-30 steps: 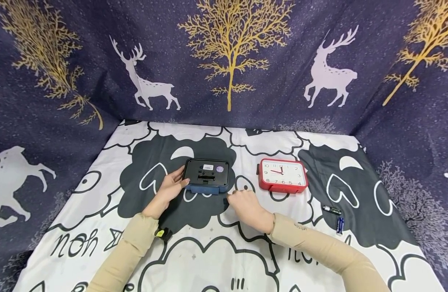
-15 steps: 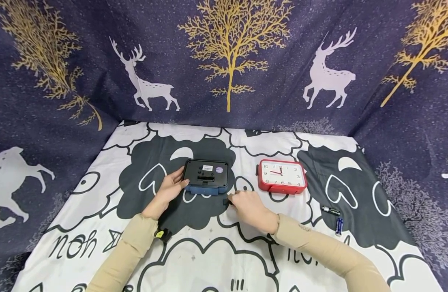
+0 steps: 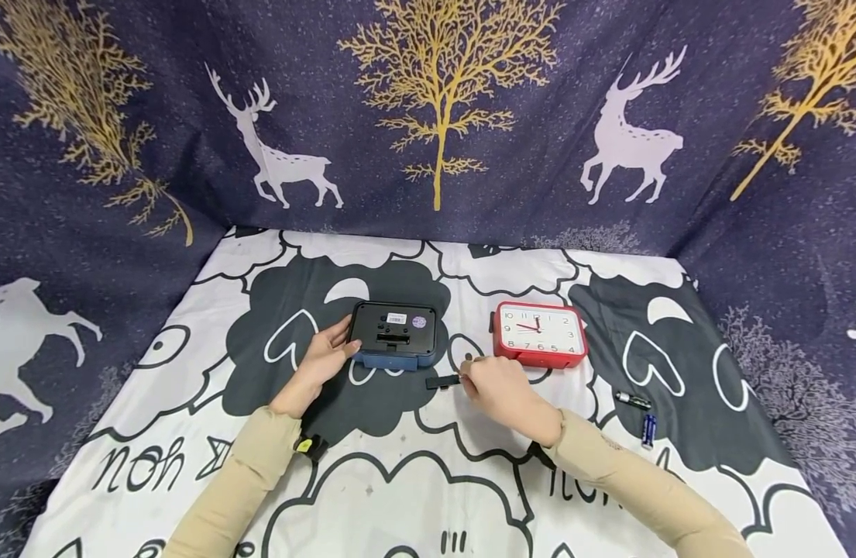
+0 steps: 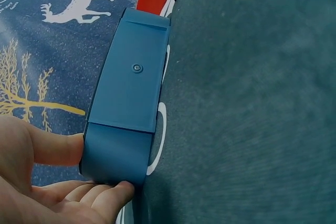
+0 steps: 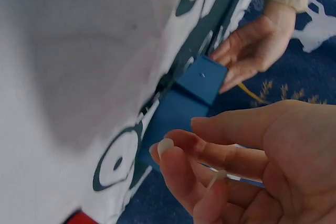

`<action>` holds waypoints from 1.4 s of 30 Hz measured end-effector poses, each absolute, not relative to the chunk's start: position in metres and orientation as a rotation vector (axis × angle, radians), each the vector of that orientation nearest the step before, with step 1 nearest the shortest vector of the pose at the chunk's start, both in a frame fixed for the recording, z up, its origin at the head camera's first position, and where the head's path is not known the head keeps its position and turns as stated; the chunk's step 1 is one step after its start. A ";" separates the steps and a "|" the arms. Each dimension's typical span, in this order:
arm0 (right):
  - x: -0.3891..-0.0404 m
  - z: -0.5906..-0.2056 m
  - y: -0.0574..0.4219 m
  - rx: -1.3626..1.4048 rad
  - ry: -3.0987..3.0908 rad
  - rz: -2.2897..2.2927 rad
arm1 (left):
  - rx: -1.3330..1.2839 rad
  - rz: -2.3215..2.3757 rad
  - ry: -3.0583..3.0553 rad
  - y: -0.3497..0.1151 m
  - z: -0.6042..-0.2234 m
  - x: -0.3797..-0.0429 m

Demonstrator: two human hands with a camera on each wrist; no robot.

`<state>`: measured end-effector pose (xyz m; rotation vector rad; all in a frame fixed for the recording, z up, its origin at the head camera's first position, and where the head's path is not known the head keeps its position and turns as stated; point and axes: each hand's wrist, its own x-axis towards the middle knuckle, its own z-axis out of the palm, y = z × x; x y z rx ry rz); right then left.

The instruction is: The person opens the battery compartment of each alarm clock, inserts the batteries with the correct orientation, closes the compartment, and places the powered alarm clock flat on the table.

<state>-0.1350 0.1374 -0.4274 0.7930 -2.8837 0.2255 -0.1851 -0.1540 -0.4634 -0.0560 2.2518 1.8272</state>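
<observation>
My left hand (image 3: pixel 321 360) grips the left end of a blue alarm clock (image 3: pixel 414 341), thumb on one side and fingers on the other. The clock's black back faces up, with stickers and a dark open battery slot. Its blue side (image 4: pixel 128 82) fills the middle of the left wrist view. To the clock's lower right lies a small black strip, apparently the battery cover (image 3: pixel 441 382). My right hand (image 3: pixel 507 394) is beside the strip's right end, fingers loosely curled. In the right wrist view, thumb and fingers stand apart with nothing visible between them.
A red alarm clock (image 3: pixel 541 337) lies face up right of the blue one. Two batteries, one green and black (image 3: pixel 634 401) and one blue (image 3: pixel 649 432), lie further right on the patterned cloth (image 3: pixel 400 496). A dark fabric backdrop (image 3: pixel 511 209) rises behind.
My right hand has moved right, away from the black cover, which now shows on the cloth almost whole. My left hand and the blue clock have stayed in place.
</observation>
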 end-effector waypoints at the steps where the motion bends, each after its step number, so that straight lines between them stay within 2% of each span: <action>1: -0.135 -0.426 0.140 0.782 -2.891 0.238 | -0.058 1.826 2.252 -0.154 -0.464 -0.185; 21: -0.140 -0.387 0.188 0.611 -3.259 0.237 | -0.056 1.811 2.267 -0.154 -0.461 -0.184; 36: -0.142 -0.378 0.227 0.717 -3.489 0.255 | -0.080 1.828 2.224 -0.154 -0.464 -0.186; 42: -0.141 -0.375 0.248 0.569 -3.557 0.295 | -0.081 1.822 2.228 -0.154 -0.464 -0.185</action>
